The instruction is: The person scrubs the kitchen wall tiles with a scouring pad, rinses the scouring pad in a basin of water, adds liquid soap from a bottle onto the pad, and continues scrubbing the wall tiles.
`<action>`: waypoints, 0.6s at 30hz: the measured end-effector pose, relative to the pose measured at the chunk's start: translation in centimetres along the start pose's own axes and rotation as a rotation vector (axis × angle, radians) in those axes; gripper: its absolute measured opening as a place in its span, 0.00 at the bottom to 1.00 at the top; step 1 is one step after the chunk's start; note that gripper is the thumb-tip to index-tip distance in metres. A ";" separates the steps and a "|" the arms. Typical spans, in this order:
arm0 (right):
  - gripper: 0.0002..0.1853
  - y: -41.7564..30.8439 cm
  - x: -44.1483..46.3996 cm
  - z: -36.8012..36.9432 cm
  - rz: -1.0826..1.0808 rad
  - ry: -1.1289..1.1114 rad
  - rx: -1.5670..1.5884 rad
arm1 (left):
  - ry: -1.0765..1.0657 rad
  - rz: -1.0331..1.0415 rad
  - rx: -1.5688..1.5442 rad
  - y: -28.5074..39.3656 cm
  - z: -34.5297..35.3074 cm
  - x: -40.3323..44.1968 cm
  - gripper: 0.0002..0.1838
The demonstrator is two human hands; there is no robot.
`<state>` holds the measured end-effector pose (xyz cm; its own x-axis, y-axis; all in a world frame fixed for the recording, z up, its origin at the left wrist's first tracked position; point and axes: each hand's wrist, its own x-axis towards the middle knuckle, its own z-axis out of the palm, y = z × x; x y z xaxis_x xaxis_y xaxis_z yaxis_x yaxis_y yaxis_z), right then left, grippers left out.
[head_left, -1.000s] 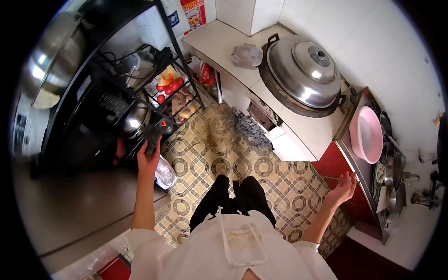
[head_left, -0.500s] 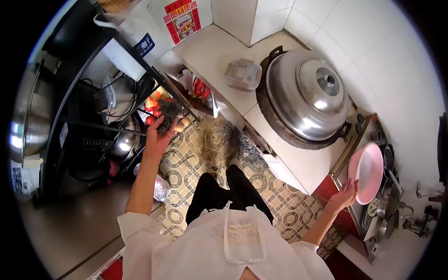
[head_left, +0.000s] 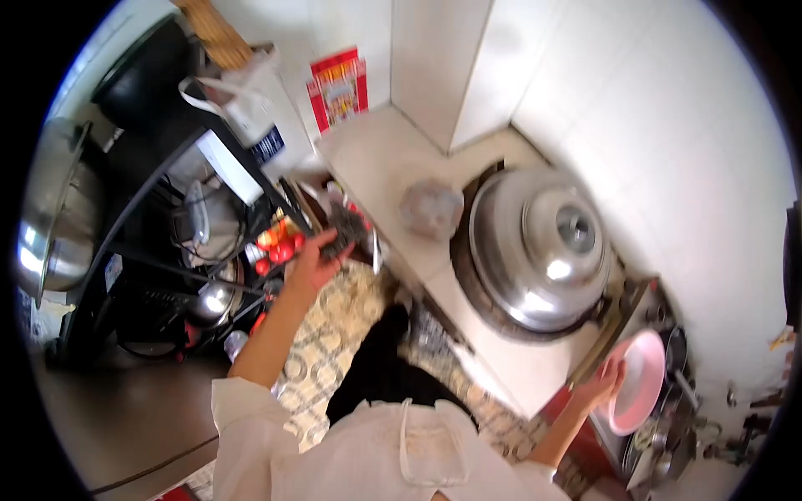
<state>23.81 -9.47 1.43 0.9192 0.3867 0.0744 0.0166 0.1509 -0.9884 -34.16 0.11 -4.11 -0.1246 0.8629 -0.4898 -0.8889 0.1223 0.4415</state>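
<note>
1. Head view: the dark fibrous clump has moved past the tomatoes, closer to the domed steel lid; left of that lid, it seems mid-carry.
2. Left hand, also left of the lid: half-closed, fingers curled around the clump.
3. Right hand, below the lid: loosely open, apparently empty, overlapping the pink basin; contact unclear.

No text was legible. Red poster on wall, upper left of frame, bore blurred print; blue label on white bag, lower and further left, showed pale marks too blurred to read.
</note>
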 end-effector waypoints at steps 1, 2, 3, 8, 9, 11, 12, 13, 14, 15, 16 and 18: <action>0.18 0.8 0.6 0.0 -0.004 -0.005 0.032 | -0.036 -0.012 -0.027 0.1 0.5 0.3 0.16; 0.18 1.2 1.1 0.1 -0.006 -0.008 0.056 | -0.068 -0.031 -0.051 0.2 1.2 0.4 0.16; 0.18 0.9 1.1 0.5 -0.032 -0.023 0.032 | -0.093 -0.028 -0.067 0.4 2.0 0.5 0.16; 0.18 -2.4 1.8 5.4 -0.112 -0.027 0.049 | -0.119 -0.010 -0.083 1.7 6.0 4.8 0.15; 0.18 -2.8 1.6 6.8 -0.139 -0.101 0.030 | -0.116 -0.034 -0.068 2.1 6.8 5.9 0.16; 0.19 -3.6 0.8 10.5 -0.173 -0.249 0.060 | -0.128 -0.055 -0.098 2.7 9.1 7.8 0.15; 0.19 -4.0 0.3 12.8 -0.187 -0.335 0.040 | -0.117 -0.084 -0.116 3.0 10.5 8.3 0.15; 0.19 -3.9 0.6 15.5 -0.197 -0.418 0.034 | -0.125 -0.066 -0.129 3.2 12.1 8.9 0.15; 0.19 -3.8 0.8 18.5 -0.204 -0.501 0.028 | -0.128 -0.057 -0.135 3.6 13.5 10.1 0.15; 0.19 -4.8 0.3 22.1 -0.235 -0.555 0.038 | -0.183 -0.026 -0.129 4.0 14.9 11.6 0.16; 0.19 -6.1 -0.5 25.9 -0.264 -0.606 0.041 | -0.234 -0.003 -0.123 4.2 16.3 13.1 0.16; 0.21 -9.2 -1.6 33.2 -0.469 -0.761 -0.019 | -0.254 0.065 -0.080 5.1 20.1 15.8 0.18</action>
<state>9.08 18.76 14.78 0.3067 0.7890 0.5324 0.3378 0.4327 -0.8359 -31.81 24.20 5.56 -0.0765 0.9643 -0.2536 -0.9159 0.0325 0.4001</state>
